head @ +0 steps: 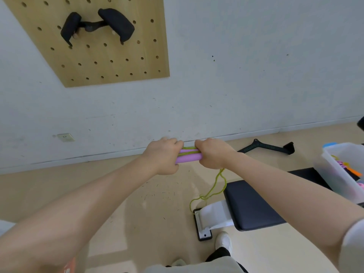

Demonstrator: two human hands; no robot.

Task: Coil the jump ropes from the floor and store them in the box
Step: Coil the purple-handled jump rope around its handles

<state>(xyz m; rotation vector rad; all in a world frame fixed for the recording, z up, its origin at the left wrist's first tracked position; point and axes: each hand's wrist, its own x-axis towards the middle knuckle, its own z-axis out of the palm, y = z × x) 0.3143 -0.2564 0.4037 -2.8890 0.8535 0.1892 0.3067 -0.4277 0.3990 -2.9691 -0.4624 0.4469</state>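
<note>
Head view, centre of frame: both arms outstretched, left hand (pixel 164 154) and right hand (pixel 213 153) clenched knuckles-up on opposite ends of paired pink handles (pixel 189 157), green rope (pixel 213 189) wound over them, tail trailing to the floor; clear box (pixel 332 172) at right edge.

Matt pink foam-like handles (pixel 188 158), thin green cord (pixel 213 189), translucent plastic box (pixel 332 170), pale wooden pegboard (pixel 110 62).
</note>
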